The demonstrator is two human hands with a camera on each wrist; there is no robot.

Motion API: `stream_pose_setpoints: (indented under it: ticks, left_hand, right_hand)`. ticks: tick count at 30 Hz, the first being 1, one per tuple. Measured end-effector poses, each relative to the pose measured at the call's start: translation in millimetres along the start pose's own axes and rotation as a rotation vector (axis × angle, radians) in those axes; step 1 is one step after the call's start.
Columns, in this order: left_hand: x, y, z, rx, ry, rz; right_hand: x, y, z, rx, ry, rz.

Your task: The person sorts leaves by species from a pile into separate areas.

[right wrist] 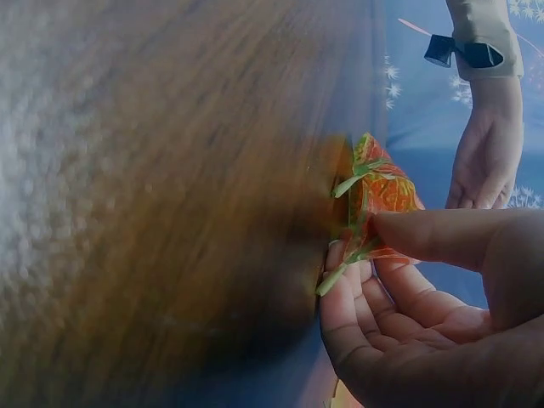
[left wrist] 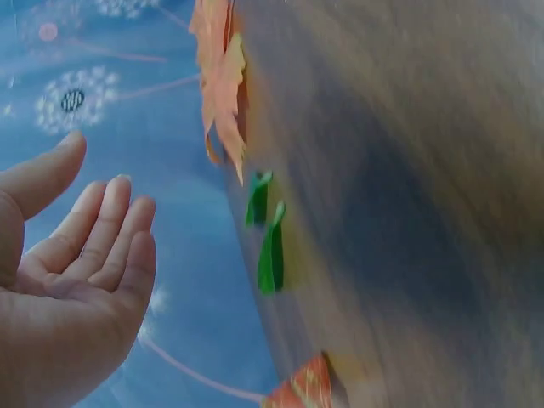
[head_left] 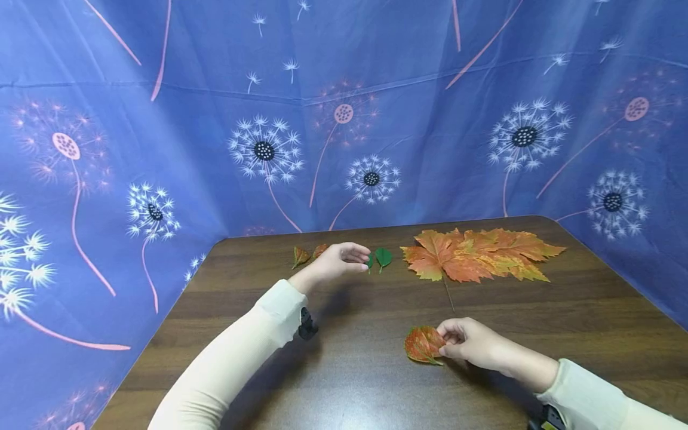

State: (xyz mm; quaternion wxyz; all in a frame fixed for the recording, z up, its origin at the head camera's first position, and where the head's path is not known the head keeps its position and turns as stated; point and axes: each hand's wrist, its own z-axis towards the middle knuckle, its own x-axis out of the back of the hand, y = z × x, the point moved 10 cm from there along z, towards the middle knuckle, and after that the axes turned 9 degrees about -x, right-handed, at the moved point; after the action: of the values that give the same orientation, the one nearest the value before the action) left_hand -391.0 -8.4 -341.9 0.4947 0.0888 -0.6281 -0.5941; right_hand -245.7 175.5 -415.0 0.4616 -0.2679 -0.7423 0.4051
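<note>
My right hand (head_left: 475,345) pinches a red-orange leaf (head_left: 423,343) by its edge between thumb and fingers, low over the front middle of the table. In the right wrist view, two pale green stems (right wrist: 350,184) stick out from the overlapping red-orange leaves (right wrist: 387,195), the lower one by the fingertips. My left hand (head_left: 340,261) hovers farther back, its fingers loosely bent around nothing. Its fingertips overlap one small green leaf in the head view, and a second green leaf (head_left: 384,257) lies just right of it. Both green leaves (left wrist: 271,255) show in the left wrist view.
Two small orange-green leaves, one of them a curled leaf (head_left: 300,257), lie behind the left forearm. A row of overlapping orange maple leaves (head_left: 478,254) stretches along the back right, one long stem pointing forward. The brown wooden table (head_left: 258,269) meets a blue dandelion-print cloth (head_left: 322,60).
</note>
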Motion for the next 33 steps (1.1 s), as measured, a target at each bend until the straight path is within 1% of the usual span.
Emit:
stream_pose_setpoints:
  ticks: [2, 5, 9, 13, 16, 20, 24, 26, 30, 33]
  left_hand:
    - [-11.5, 3.2, 1.0, -0.012, -0.038, -0.042]
    - [-28.3, 3.6, 0.7, -0.005, -0.094, -0.087]
    - [-52.6, 0.3, -0.7, 0.005, -0.166, -0.092]
    - [-79.6, -3.9, -3.6, 0.016, -0.23, -0.121]
    - [-97.1, -4.6, -5.5, 0.015, -0.263, -0.143]
    - [-116.3, -0.4, -9.3, 0.0, -0.319, -0.156]
    - [-132.2, 6.3, -13.7, -0.015, -0.392, -0.142]
    - [-137.8, 9.5, -14.9, -0.028, -0.421, -0.132]
    - [-143.5, 14.5, -17.1, -0.041, -0.46, -0.091]
    - [-145.3, 17.0, -18.9, -0.052, -0.483, -0.034]
  right_hand:
    - [1.2, 0.2, -0.7, -0.005, 0.0, 0.005]
    - [3.0, 0.5, -1.2, -0.012, 0.0, 0.009]
    - [4.3, 1.9, -2.7, -0.03, -0.002, 0.015]
    - [3.7, 4.9, -4.8, -0.052, -0.011, 0.029]
    - [3.9, 6.2, -4.8, -0.052, -0.013, 0.03]
    - [4.9, 5.3, -4.4, -0.032, -0.009, 0.018]
    - [5.9, 5.5, -4.8, -0.031, -0.01, 0.013]
    - [6.5, 5.7, -5.0, -0.034, -0.012, 0.014]
    - [7.6, 5.9, -5.3, -0.037, -0.021, 0.026]
    - [8.3, 6.6, -5.7, -0.052, -0.027, 0.036]
